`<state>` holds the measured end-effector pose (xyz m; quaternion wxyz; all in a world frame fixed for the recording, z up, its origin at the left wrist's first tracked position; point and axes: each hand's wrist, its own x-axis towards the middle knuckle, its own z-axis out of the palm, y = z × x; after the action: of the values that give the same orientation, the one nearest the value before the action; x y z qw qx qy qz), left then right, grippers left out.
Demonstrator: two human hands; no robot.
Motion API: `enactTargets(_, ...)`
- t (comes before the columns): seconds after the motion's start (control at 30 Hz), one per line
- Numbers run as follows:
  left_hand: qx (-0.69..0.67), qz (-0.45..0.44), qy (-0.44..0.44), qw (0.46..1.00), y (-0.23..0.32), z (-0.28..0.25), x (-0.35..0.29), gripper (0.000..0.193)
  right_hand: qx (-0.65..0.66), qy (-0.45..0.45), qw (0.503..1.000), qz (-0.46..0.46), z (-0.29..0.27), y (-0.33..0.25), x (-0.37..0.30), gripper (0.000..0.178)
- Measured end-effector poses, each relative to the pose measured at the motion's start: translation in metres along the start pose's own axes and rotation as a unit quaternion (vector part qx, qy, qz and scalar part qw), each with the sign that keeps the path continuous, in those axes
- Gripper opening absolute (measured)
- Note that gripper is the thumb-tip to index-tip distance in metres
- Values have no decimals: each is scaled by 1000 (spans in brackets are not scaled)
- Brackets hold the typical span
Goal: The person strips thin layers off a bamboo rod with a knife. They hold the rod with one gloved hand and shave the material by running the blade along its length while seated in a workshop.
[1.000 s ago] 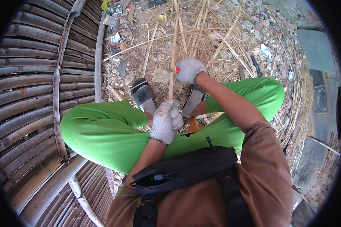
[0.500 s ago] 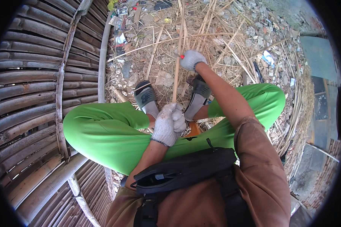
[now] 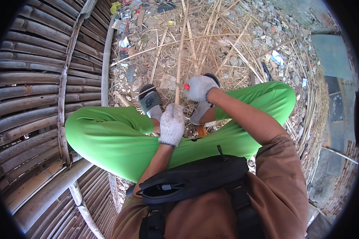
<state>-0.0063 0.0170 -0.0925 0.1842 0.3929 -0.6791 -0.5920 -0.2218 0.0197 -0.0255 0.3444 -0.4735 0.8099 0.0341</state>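
Observation:
My left hand [image 3: 172,125], in a white knit glove, is closed around the near end of a long, pale bamboo strip [image 3: 181,47]. The strip runs away from me between my feet. Close to its right side, just beyond the left hand, is my gloved right hand [image 3: 201,88], with its fingers wrapped round a red-handled knife [image 3: 186,86]. Only the red part and a short, blurred greyish blade show, pointing left at the strip; whether the blade touches it I cannot tell. The rest of the handle is hidden in the glove.
A slatted bamboo wall [image 3: 28,95] rises along the left. Shavings and loose bamboo strips [image 3: 211,28] litter the rubble ground ahead. My sandalled feet [image 3: 150,101] flank the strip. An orange-brown object [image 3: 202,130] shows below the right foot. A black bag [image 3: 195,177] crosses my lap.
My right hand has come back toward me along the strip with the knife, nearing the left hand. The left hand still grips the strip, which leans slightly more to the left.

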Motion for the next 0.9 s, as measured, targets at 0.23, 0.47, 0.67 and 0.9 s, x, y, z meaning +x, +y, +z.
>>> enactTargets(0.23, 166, 29, 15, 986, 49, -2, -2, 25, -34, 30, 998, -47, 27, -3, -26, 32)
enactTargets(0.47, 114, -18, 11, 993, 29, -7, 1, 30, -50, 33, 997, -39, 24, -10, -8, 32)
enactTargets(0.67, 71, -54, 9, 996, 21, -9, 3, 30, -48, 55, 996, -45, 26, -11, 1, 32)
enactTargets(0.9, 52, -44, 7, 998, 29, -10, 4, 27, -52, 37, 997, -32, 21, -14, 5, 31)
